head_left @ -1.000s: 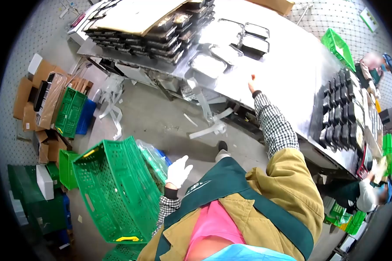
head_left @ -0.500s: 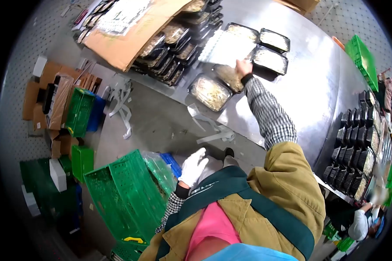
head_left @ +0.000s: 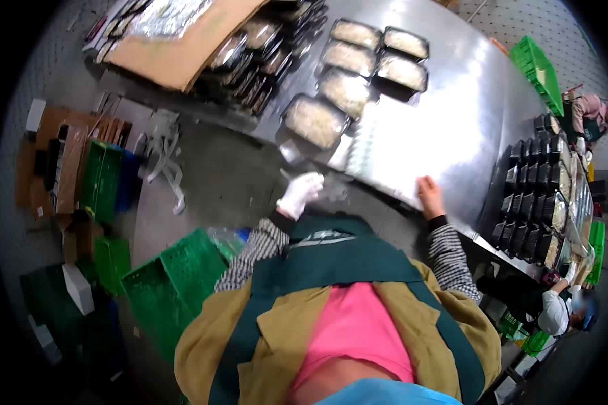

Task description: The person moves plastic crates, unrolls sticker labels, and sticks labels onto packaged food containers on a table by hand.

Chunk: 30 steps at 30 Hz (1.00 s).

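Observation:
My bare right hand [head_left: 431,196] is closed on the near right corner of a white sheet [head_left: 397,152], which lies over the table's front edge. Pale rows run along the sheet's left part, perhaps labels; glare washes out the rest. My left hand [head_left: 300,194], in a white glove, is held off the table's front edge with its fingers curled; what they hold, if anything, is not clear. Beyond the sheet stand several black trays of pale sprout-like food under clear film, the nearest being a tray [head_left: 315,122] at the left and another tray [head_left: 344,92] behind it.
A cardboard sheet [head_left: 182,57] lies by stacked filled trays [head_left: 250,74] at the left. More stacked trays [head_left: 534,192] stand at the right, near a co-worker [head_left: 557,307]. Green crates [head_left: 175,283] and white strips [head_left: 171,165] are on the floor.
My right hand has come back from the trays to the table's front edge, with the white sheet drawn nearer. My left hand has risen towards the table and its fingers have curled.

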Available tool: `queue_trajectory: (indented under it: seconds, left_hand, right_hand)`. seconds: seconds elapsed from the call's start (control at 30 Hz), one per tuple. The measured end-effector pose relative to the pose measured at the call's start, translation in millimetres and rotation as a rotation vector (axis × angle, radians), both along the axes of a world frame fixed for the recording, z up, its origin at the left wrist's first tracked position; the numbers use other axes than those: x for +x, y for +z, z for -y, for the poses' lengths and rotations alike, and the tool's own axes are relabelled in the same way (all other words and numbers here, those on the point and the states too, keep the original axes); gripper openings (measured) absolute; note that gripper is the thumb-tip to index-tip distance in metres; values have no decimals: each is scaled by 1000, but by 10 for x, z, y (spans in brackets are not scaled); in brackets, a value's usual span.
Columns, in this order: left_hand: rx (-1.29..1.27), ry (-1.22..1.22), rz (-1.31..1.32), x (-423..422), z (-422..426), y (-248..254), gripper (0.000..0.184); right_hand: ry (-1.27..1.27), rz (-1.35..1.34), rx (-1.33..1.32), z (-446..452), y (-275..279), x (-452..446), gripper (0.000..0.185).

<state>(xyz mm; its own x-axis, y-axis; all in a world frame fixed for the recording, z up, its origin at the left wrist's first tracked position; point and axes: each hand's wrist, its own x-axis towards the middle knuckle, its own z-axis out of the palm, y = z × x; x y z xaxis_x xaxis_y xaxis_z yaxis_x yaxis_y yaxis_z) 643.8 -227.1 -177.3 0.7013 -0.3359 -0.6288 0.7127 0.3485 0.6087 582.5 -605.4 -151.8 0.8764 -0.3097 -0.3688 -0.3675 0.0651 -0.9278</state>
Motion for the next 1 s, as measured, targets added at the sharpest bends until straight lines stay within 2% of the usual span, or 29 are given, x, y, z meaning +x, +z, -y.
queue_trajectory:
  seconds: [0.03, 0.07, 0.13, 0.17, 0.2, 0.23, 0.3, 0.33, 0.37, 0.43, 0.47, 0.5, 0.53, 0.6, 0.63, 0.67, 0.7, 0.77, 0.8, 0.83, 0.87, 0.93, 0.97, 1.0]
  left_hand:
    - [-136, 123, 177, 26, -187, -464, 15]
    - [370, -14, 236, 184, -328, -452, 13]
    - [784, 128, 341, 550, -442, -901, 45]
    - [644, 467, 317, 599, -475, -1230, 58]
    - [311, 230, 262, 678, -600, -853, 82]
    - [322, 206, 232, 749, -572, -731, 80]
    - [353, 193, 127, 825, -516, -601, 76]
    - [364, 176, 71, 1005, -594, -1226, 72]
    - [495, 110, 41, 943, -477, -630, 56]
    - [357, 150, 8, 1105, -521, -1158, 35]
    - [465, 89, 232, 1195, -612, -1551, 17]
    - [470, 99, 202, 1233, -602, -1502, 17]
    - [501, 74, 322, 1354, -665, -1834, 14]
    - [592, -25, 417, 1259, -609, -1260, 9]
    - [599, -39, 480, 1168, -572, -887, 7]
    - [581, -21, 537, 1054, -535, -503, 7]
    - [544, 17, 586, 910, -506, -115, 7]
    - [427, 144, 679, 655, -423, 502, 7]
    - [455, 137, 680, 540, -421, 879, 8]
    - [356, 160, 634, 489, -438, 1061, 13]
    - [262, 185, 659, 486, -478, 1175, 15]
    - [140, 235, 704, 465, -592, 1360, 20]
    - [112, 260, 731, 480, -679, 1446, 23]
    - [88, 235, 773, 496, -797, 1513, 31]
  right_hand:
    - [-36, 31, -17, 293, -144, -108, 16]
    - [-61, 16, -34, 570, -224, -229, 16]
    - [-122, 28, -84, 1092, -500, -466, 12]
    - [-153, -39, -27, 1262, -459, -580, 11]
    - [-222, -53, 13, 1359, -445, -656, 10]
    - [-196, -97, 46, 1629, -539, -793, 16]
    - [-368, -20, -743, 1911, -814, -918, 30]
    - [-474, -281, -937, 1754, -517, -893, 42]
    - [-612, -239, -990, 1661, -441, -877, 41]
    - [-627, -30, -937, 1491, -478, -779, 37]
    - [-563, 43, -960, 1195, -360, -666, 32]
    - [-452, 40, -945, 859, -217, -547, 30]
    - [-322, 72, -878, 649, -284, -433, 28]
    - [-39, 99, -443, -160, -30, -156, 25]
    - [147, 42, -358, -588, 225, -44, 26]
    - [333, 7, -369, -867, 263, 92, 29]
    - [455, 188, -445, -1157, 217, 209, 31]
    - [506, 324, -314, -1791, 593, 401, 35]
    - [526, 457, -335, -2017, 675, 503, 37]
    - [545, 592, -355, -2196, 721, 636, 39]
    - [572, 604, -296, -2334, 728, 746, 38]
    - [651, 610, -247, -2532, 791, 901, 30]
    - [692, 508, -193, -2606, 934, 925, 24]
    - [724, 508, -147, -2670, 948, 963, 23]
